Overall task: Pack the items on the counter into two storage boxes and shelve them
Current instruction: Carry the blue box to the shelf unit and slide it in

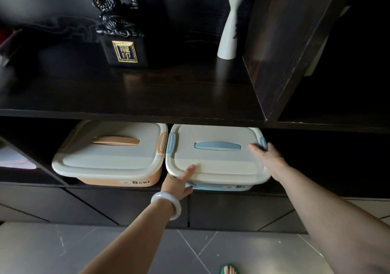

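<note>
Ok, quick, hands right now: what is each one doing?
The left hand grips the blue box at its front left corner.
The right hand grips the same box's right edge.

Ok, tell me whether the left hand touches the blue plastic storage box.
Touching: head view shows the left hand gripping the blue plastic storage box, thumb on its lid corner, fingers beneath.

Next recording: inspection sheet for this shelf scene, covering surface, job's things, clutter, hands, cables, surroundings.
Surface: dark shelf unit; both boxes sit in its lower compartment.
Job's things: orange storage box left, blue storage box right, side by side, lids on.
Clutter: dragon statue and white vase on the upper shelf.
Hands: left hand grips the blue storage box's front-left corner; right hand holds its right edge.
Cables: nothing seen.
Surroundings: grey tiled floor, green sandal.
</note>
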